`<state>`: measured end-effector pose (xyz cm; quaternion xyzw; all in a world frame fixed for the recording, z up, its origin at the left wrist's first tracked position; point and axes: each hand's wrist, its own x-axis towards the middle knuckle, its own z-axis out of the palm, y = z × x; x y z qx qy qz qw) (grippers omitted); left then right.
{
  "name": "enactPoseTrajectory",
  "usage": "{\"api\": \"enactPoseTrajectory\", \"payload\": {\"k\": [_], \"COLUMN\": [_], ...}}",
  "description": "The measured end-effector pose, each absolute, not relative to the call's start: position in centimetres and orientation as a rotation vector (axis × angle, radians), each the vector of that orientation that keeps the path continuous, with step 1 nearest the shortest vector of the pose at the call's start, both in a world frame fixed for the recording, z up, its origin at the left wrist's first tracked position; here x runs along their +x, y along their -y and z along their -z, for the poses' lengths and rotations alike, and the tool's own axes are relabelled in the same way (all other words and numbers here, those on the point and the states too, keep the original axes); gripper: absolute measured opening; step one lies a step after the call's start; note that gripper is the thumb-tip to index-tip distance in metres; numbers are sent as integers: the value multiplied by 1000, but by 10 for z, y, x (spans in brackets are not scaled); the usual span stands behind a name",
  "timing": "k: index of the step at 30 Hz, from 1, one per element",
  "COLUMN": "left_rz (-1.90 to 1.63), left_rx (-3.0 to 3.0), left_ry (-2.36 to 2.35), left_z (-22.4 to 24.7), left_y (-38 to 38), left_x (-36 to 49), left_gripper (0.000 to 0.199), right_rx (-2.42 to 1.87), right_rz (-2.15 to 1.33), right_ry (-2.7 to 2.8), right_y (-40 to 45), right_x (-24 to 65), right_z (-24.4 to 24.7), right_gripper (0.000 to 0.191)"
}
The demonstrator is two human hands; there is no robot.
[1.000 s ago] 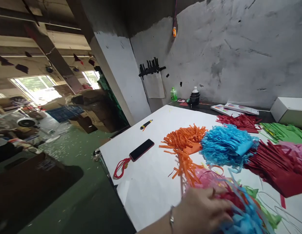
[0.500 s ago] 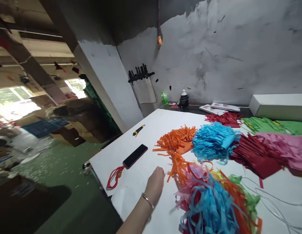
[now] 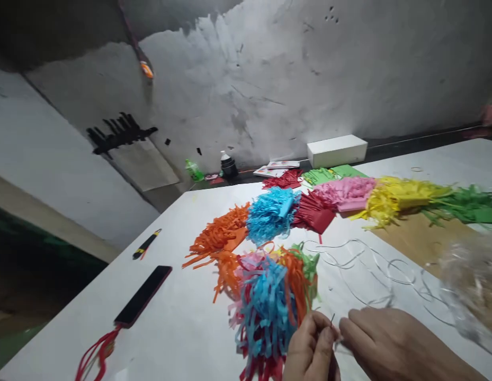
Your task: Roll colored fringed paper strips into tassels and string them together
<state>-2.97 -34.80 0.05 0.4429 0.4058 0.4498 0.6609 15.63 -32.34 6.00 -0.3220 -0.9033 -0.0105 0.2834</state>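
Observation:
At the bottom, right of centre, my left hand (image 3: 312, 346) pinches a thin dark piece like a needle or wire end, which sticks up between thumb and finger. Close beside it on the right, my right hand (image 3: 388, 344) has its fingers closed near the same spot; what they hold is too small to name. Just left of my left hand lies a multicoloured bunch of fringed strips (image 3: 265, 307), blue on top with orange, pink, red and green around. A clear cord (image 3: 365, 264) curls loosely over the white table (image 3: 182, 317) behind my right hand.
Fringed bundles in orange (image 3: 220, 233), blue (image 3: 271, 211), dark red (image 3: 313, 211), pink (image 3: 347, 191), yellow (image 3: 400, 196) and green (image 3: 468, 206) line the table. A phone (image 3: 144, 296) and a cutter (image 3: 146, 244) lie left, a plastic bag (image 3: 474, 286) right, a white box (image 3: 337, 151) behind.
The view has swung to the right. My left hand has moved from left of the multicoloured bunch to its right side, and my right hand has come into view beside it.

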Motion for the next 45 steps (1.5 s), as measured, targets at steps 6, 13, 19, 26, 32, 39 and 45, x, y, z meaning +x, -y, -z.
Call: {"api": "enactPoseTrajectory", "payload": {"k": [6, 13, 19, 26, 32, 39, 45], "left_rz": [-909, -733, -717, -680, -676, -773, -774], "left_rx": [1165, 1494, 1449, 1294, 1160, 1035, 1038], "left_ry": [-984, -1066, -979, -857, -760, -604, -627], "left_z": [-6, -7, -7, -13, -16, -14, -2], "left_y": [348, 360, 362, 358, 356, 360, 358], "left_x": [-11, -6, -7, -7, -6, -6, -5], "left_gripper": [53, 59, 56, 54, 52, 44, 43], "right_rx": [-948, -926, -886, -902, -932, -1034, -1074], "right_rz": [-142, -883, -888, -913, -1022, -1220, -942], "right_ry": [2545, 2331, 2134, 1960, 1830, 1583, 1553], "right_y": [324, 314, 313, 319, 322, 332, 349], "right_x": [197, 228, 225, 220, 214, 185, 176], "right_z": [-97, -86, -62, -40, -30, 1, 13], "right_gripper": [25, 18, 20, 19, 23, 41, 24]}}
